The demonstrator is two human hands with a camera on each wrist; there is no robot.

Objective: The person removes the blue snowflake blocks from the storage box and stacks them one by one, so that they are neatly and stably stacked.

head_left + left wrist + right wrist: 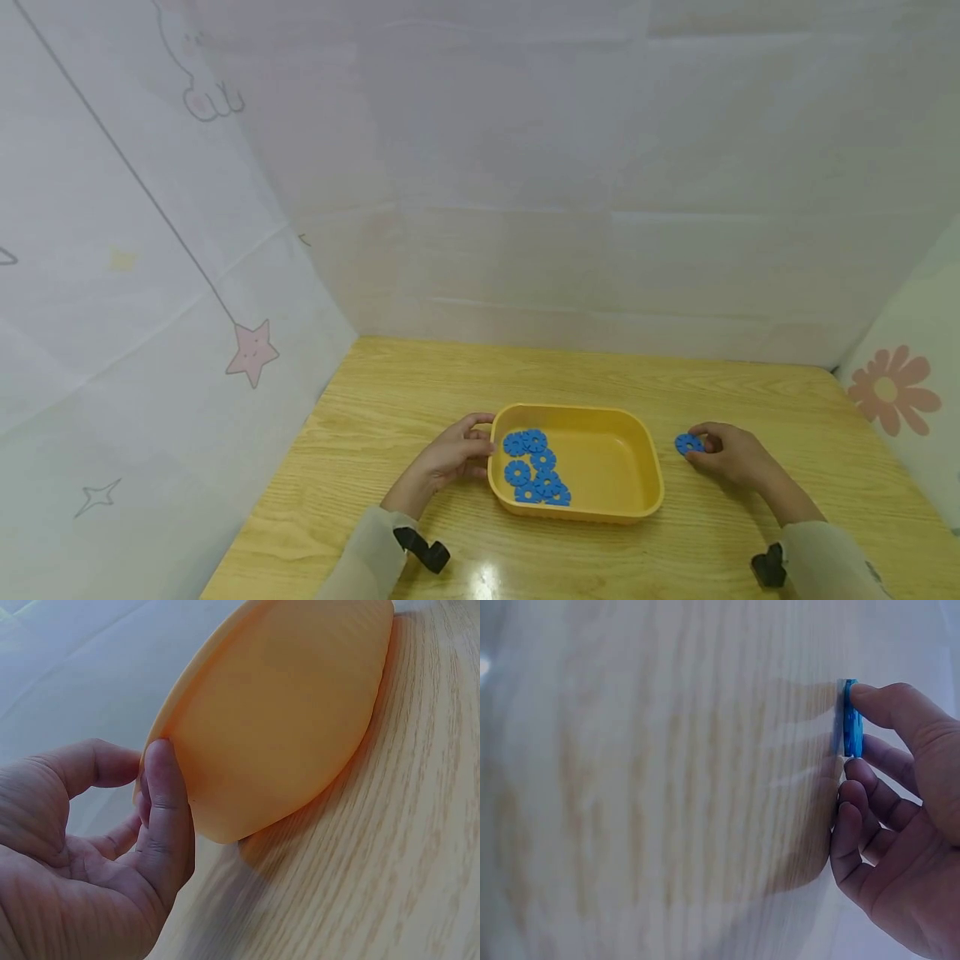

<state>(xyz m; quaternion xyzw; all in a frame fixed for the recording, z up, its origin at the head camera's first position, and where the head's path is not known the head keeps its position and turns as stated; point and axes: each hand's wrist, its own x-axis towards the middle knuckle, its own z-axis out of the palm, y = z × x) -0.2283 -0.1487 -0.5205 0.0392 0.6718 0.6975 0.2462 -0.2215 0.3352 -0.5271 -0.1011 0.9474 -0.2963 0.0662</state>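
Note:
A yellow plastic tray (607, 467) with rounded corners sits on the table. Several blue notched snowflake discs (517, 473) lie in its left part, some overlapping. My left hand (450, 454) grips the tray's left end; in the left wrist view, the thumb and fingers (166, 795) pinch its rim. To the right of the tray, my right hand (731, 454) pinches one blue snowflake disc (687, 444) between thumb and fingers. Seen edge-on in the right wrist view, that disc (852, 720) is close to the table surface.
The wooden table (390, 392) runs back to a pale cloth wall (495, 250), with further cloth at the left and right. A black strap mount (423, 550) is on the left wrist, another mount (768, 567) on the right.

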